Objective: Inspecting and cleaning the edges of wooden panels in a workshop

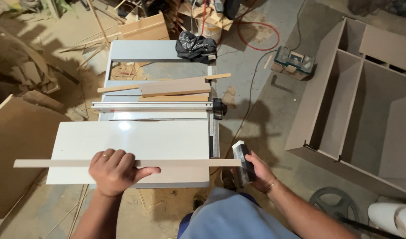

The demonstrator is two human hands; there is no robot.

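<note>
My left hand (114,171) grips a long thin wooden strip (56,163) that lies across a white panel (127,141) on the table saw. The strip runs from far left to the right, past the panel's edge. At the strip's right end, my right hand (258,173) holds a dark rectangular block (243,161) with a pale top, pressed against the strip's tip.
The table saw (145,51) carries a metal fence rail (152,106), several wood offcuts (174,87) and a black cloth (195,46). A grey open cabinet carcass (344,102) lies on the floor at right. Cardboard (17,146) and scrap sit at left, a red cable (260,33) behind.
</note>
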